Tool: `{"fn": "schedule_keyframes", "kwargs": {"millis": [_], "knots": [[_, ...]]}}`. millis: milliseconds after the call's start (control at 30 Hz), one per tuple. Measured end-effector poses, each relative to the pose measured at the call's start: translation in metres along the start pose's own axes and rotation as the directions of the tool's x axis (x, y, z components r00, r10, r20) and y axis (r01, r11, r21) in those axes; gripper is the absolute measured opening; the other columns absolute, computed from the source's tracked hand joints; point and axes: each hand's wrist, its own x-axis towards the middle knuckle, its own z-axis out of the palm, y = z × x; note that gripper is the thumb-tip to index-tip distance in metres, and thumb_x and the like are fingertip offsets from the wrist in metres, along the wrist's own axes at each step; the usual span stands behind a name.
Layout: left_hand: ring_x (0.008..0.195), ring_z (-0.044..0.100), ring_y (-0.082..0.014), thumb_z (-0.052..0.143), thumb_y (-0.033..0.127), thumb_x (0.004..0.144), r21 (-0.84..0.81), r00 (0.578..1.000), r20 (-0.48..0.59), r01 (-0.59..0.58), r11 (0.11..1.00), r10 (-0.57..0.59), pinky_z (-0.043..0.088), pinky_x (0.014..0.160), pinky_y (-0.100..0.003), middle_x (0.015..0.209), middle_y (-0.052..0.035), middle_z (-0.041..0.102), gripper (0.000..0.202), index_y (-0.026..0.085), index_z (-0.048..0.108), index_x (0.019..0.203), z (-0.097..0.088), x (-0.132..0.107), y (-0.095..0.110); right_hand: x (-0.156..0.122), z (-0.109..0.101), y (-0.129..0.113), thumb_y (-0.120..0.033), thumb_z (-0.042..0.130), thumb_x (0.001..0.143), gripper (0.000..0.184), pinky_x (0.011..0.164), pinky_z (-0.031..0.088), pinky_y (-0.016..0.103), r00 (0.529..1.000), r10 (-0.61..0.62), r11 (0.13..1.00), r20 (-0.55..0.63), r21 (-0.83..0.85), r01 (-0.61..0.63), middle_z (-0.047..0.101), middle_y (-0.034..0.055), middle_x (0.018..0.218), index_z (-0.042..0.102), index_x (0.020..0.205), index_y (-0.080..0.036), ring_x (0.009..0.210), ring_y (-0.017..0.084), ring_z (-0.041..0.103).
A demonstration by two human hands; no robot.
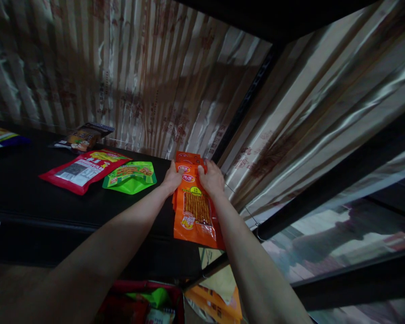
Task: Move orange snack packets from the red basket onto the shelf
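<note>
Black shelf (27,198): orange packets (195,213), tops rearward

Your left hand (173,177) and right hand (212,179) both grip the top edge of the orange snack packets (195,213), stacked at the centre of the frame on the black shelf (27,193). Just left lies a green packet (131,176), then a red packet (83,170). A dark packet (83,137) sits behind them, towards the striped curtain (138,81).
</note>
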Motion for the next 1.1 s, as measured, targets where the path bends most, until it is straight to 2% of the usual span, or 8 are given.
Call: {"fn": "schedule_keyframes", "kwargs": {"millis": [133,333,567,700,800,900,967,1100], "knots": [[0.115,0.059,-0.0212,0.056,0.025,0.087,0.024,1.0,-0.004,-0.009,1.0,0.009,0.043,0.1,-0.031,0.131,-0.0138,0.06,0.059,0.015,0.04,0.143,0.0,0.0,0.0,-0.024,0.003,-0.018,-0.046,0.035,0.096,0.053,0.115,0.023,0.046,0.978,-0.157,0.97,0.136,-0.165,0.179,0.038,0.0083,0.152,0.043,0.143,-0.022,0.144,0.03,0.024],[0.108,0.063,-0.0194,0.049,0.02,0.089,0.102,0.997,0.029,-0.07,0.992,0.067,0.045,0.098,-0.03,0.125,-0.0121,0.064,0.044,0.014,0.05,0.132,0.0,-0.002,-0.001,-0.024,0.009,-0.024,-0.052,0.017,0.098,0.058,0.117,0.018,0.048,0.934,-0.061,0.953,0.353,-0.257,0.159,0.034,0.0054,0.155,0.036,0.147,-0.026,0.146,0.027,0.021],[0.138,0.037,-0.0265,0.045,0.018,0.089,0.599,0.977,-0.013,-0.165,0.784,0.215,0.029,0.115,-0.039,0.145,-0.0214,0.045,0.048,0.003,0.046,0.134,0.0,-0.03,0.04,-0.025,-0.001,-0.029,-0.052,0.009,0.098,0.06,0.118,0.017,0.046,0.889,-0.019,0.945,0.457,-0.283,0.165,0.027,0.0045,0.158,0.03,0.149,-0.027,0.147,0.025,0.019],[0.14,0.034,-0.0261,0.045,0.02,0.088,0.681,0.862,0.268,-0.485,0.548,0.43,0.029,0.115,-0.04,0.143,-0.0159,0.048,0.036,0.009,0.062,0.118,-0.013,-0.09,0.063,-0.025,-0.006,-0.031,-0.047,0.016,0.099,0.057,0.118,0.017,0.044,0.859,-0.02,0.934,0.511,-0.298,0.199,0.022,0.0053,0.159,0.025,0.151,-0.025,0.148,0.024,0.015],[0.126,0.051,-0.0225,0.043,0.026,0.092,0.568,0.688,0.524,-0.721,0.397,0.501,0.038,0.11,-0.037,0.128,-0.0108,0.062,0.03,0.016,0.068,0.105,-0.034,-0.145,0.059,-0.024,-0.004,-0.031,-0.051,0.016,0.098,0.059,0.118,0.016,0.045,0.863,-0.006,0.95,0.505,-0.267,0.163,0.022,0.005,0.159,0.026,0.15,-0.026,0.148,0.025,0.015],[0.135,0.041,-0.0298,0.054,0.039,0.087,0.488,0.547,0.698,-0.836,0.251,0.463,0.035,0.111,-0.046,0.139,-0.0135,0.054,0.044,0.016,0.06,0.125,-0.052,-0.179,0.042,-0.021,-0.001,-0.03,-0.053,0.011,0.098,0.061,0.118,0.016,0.046,0.876,-0.014,0.962,0.482,-0.231,0.142,0.025,0.0054,0.158,0.029,0.149,-0.026,0.147,0.025,0.018],[0.138,0.036,-0.032,0.055,0.04,0.087,0.475,0.506,0.752,-0.86,0.185,0.423,0.031,0.113,-0.049,0.143,-0.0149,0.049,0.053,0.016,0.053,0.134,-0.056,-0.187,0.03,-0.019,-0.001,-0.03,-0.052,0.013,0.098,0.06,0.117,0.017,0.045,0.876,-0.02,0.96,0.481,-0.235,0.151,0.027,0.0062,0.158,0.03,0.149,-0.025,0.146,0.025,0.019],[0.137,0.039,-0.0296,0.047,0.034,0.093,0.529,0.531,0.737,-0.838,0.132,0.419,0.03,0.113,-0.048,0.142,-0.0125,0.051,0.044,0.018,0.054,0.133,-0.051,-0.182,0.018,-0.015,-0.003,-0.03,-0.047,0.012,0.099,0.059,0.117,0.018,0.042,0.893,-0.065,0.955,0.445,-0.233,0.185,0.032,0.0073,0.155,0.034,0.147,-0.022,0.145,0.023,0.025]]}}
